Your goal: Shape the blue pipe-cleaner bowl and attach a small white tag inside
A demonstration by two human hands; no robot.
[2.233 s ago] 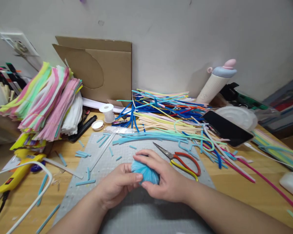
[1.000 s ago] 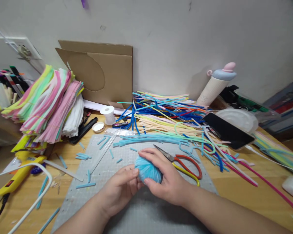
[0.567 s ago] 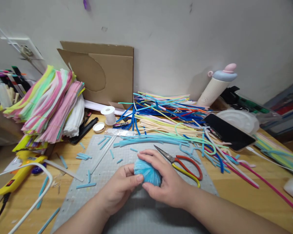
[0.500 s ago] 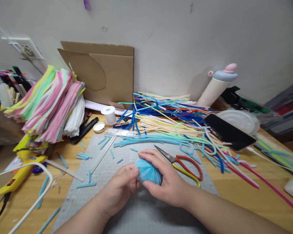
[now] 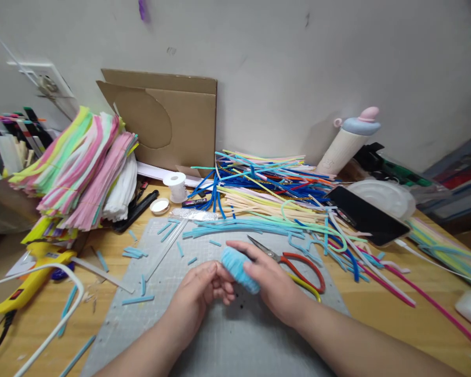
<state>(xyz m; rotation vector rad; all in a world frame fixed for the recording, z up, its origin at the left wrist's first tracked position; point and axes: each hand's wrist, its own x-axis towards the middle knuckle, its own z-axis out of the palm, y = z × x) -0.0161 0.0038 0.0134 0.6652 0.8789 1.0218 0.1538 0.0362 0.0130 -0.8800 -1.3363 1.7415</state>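
Note:
A fuzzy light-blue pipe-cleaner ball (image 5: 238, 268) is tilted above the grey cutting mat (image 5: 220, 345). My right hand (image 5: 275, 280) grips it from the right, thumb on the near face and fingers over the far side. Beside its left edge is my left hand (image 5: 204, 288), fingers loosely curled and apart, holding nothing; whether a fingertip touches the ball I cannot tell. Scissors (image 5: 294, 262) with red and yellow handles lie just behind my right hand. Short blue pipe-cleaner pieces (image 5: 135, 251) are scattered on the mat's left side.
A yellow glue gun (image 5: 33, 277) with a white cable rests at the left. Bundled pipe cleaners (image 5: 74, 173) stand behind it. Loose pipe cleaners (image 5: 267, 178) pile up at the back, near a spool (image 5: 175, 187). A phone (image 5: 369, 214) and a bottle (image 5: 345, 144) are at the right.
The ball has turned in my right hand and now shows more of its side. My left hand has loosened from it and drawn slightly left, its fingers now visible.

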